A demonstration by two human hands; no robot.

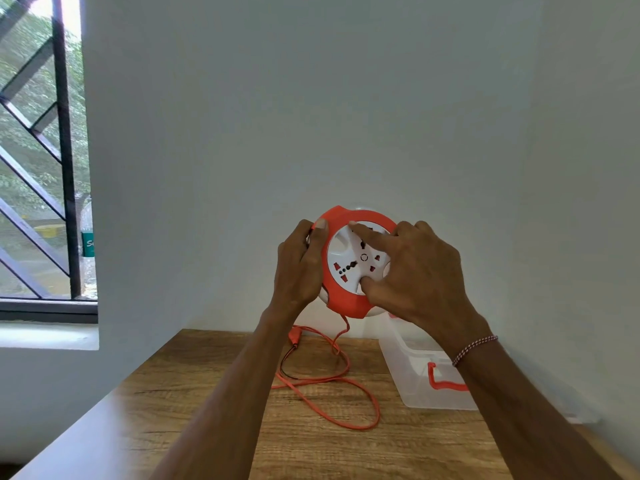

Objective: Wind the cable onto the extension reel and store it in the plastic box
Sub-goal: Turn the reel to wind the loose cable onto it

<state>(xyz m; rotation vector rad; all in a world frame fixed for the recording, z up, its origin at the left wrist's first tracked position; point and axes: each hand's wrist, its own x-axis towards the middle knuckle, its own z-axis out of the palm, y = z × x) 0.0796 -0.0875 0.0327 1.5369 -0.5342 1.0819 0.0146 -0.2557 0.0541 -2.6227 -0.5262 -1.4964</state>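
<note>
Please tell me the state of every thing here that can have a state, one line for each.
Round orange and white extension reel: held up above the table, socket face to the camera.
Orange cable: mostly unwound, looped on the wooden table.
Clear plastic box with orange handle: open, on the table.
Left hand: grips the reel's rim.
Right hand: fingers on the white face.

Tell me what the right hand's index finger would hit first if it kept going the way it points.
The right hand lies on the reel, index finger aimed up-left across its white face. Going on, it would probably meet the orange rim, then the left hand's thumb; depth is unclear.
</note>
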